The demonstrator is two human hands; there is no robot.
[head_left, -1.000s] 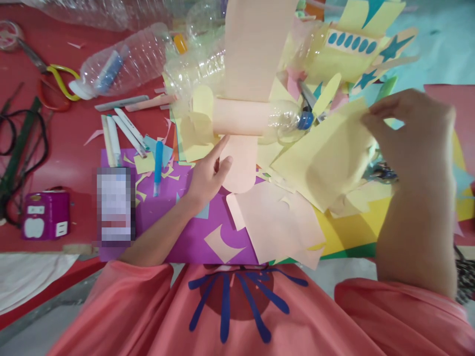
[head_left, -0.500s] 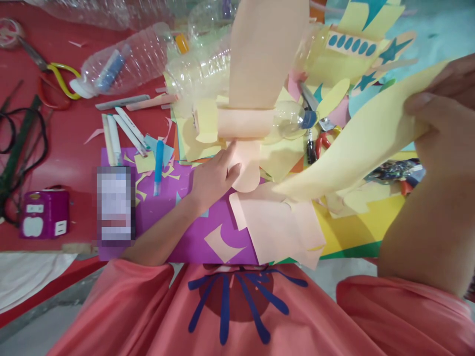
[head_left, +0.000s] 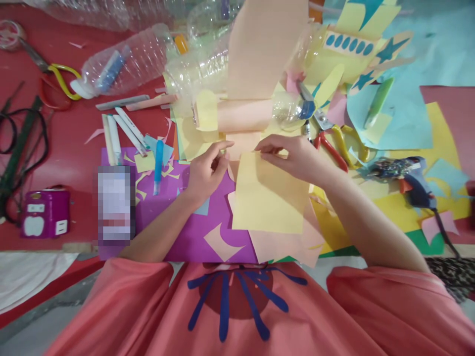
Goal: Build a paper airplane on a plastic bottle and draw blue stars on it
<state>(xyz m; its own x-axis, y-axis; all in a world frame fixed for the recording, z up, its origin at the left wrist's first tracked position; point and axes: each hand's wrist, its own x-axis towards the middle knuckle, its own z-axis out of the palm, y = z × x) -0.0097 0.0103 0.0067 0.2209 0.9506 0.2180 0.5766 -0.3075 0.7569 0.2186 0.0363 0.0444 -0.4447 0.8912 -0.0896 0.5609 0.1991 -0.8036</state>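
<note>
The right hand (head_left: 295,155) pinches the yellow paper sheet (head_left: 269,200) by its top edge, apparently steadying it; the left hand (head_left: 208,173) curls loosely, empty.

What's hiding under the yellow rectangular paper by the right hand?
Pale peach paper pieces stick out past the bottom edge of the yellow rectangular paper, and a flat purple sheet shows along its left side. Whatever lies beneath the middle is covered.
</note>
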